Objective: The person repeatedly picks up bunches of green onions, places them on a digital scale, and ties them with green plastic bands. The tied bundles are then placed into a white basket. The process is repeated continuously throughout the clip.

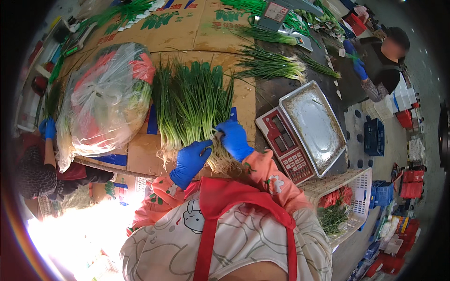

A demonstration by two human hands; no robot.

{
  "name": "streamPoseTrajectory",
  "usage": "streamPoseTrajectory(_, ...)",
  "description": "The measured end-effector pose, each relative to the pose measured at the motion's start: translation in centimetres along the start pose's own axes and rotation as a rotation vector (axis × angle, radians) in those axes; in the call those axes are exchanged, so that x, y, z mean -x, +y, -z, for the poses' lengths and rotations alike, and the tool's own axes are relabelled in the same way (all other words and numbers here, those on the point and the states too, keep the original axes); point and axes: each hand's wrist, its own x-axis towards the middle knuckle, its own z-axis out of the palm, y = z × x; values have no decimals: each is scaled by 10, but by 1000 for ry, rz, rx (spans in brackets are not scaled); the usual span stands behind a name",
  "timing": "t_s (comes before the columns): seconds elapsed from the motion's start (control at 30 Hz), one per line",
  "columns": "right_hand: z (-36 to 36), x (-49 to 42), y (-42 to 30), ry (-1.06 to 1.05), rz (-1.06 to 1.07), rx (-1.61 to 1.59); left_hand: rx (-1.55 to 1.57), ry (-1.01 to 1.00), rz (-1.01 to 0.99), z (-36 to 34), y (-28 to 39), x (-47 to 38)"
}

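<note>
A wide pile of scallions lies on the cardboard-covered table before me, leaves pointing away and stringy roots towards me. My left hand, in a blue glove, rests at the root ends, thumb and forefinger close together; whether stalks are between them cannot be made out. From the right, my right hand, gloved alike, has its fingers curled at the white lower stalks and pinches some scallions there. Loose roots hang below both hands near the table's front edge.
Left of the pile sits a large tied clear plastic bag. To the right stands a red-and-white weighing scale with a metal pan. Beyond lie scallion bunches. A plastic crate is at lower right. Co-workers stand left and far right.
</note>
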Motion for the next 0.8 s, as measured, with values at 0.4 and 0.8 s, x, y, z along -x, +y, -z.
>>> streamPoseTrajectory(0.4, -19, -18, -5, -228, -329, 82, 617, -149, 574, 3, 7, -7)
streamPoseTrajectory(0.8, -1, -39, 21, -429, -555, -508, 954, -503, 514, -10, 38, -23)
